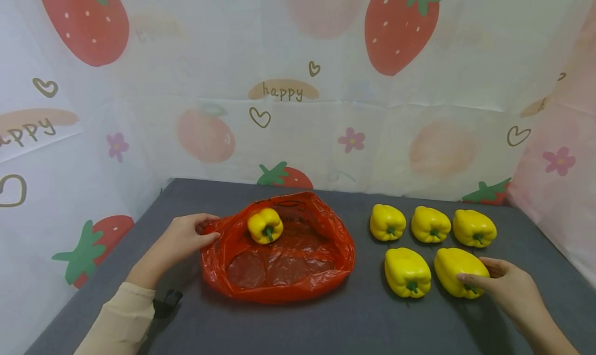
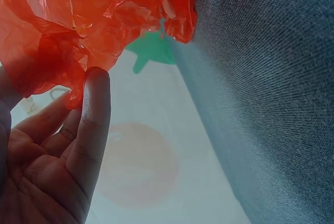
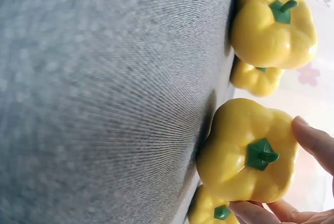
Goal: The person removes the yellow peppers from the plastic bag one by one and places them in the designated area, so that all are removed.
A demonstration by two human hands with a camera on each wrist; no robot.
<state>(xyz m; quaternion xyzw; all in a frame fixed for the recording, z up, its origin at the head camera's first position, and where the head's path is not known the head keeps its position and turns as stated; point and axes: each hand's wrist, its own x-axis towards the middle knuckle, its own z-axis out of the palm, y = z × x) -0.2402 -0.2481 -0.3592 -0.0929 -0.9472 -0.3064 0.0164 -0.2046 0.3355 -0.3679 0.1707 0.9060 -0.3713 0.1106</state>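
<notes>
An open red plastic bag [image 1: 274, 294] spreads on the table, and a yellow bell pepper [image 1: 262, 224] lies inside near its far left rim. My left hand [image 1: 181, 240] pinches the bag's left edge between thumb and fingers; the left wrist view shows the thin red film [image 2: 99, 31] at the fingertips. At the right, my right hand [image 1: 514, 287] grips another yellow bell pepper [image 1: 455, 269] by its right side. The right wrist view has this pepper [image 3: 235, 156] between thumb and fingers, its green stem toward the camera. Whether it touches the table is unclear.
Several more yellow bell peppers stand close by: one [image 1: 406, 273] left of the held pepper, others [image 1: 430, 225] in a row behind. A dark object [image 1: 167, 303] sits at my left wrist. Printed cloth [image 1: 326, 122] walls the grey table [image 1: 307, 329] at back and sides.
</notes>
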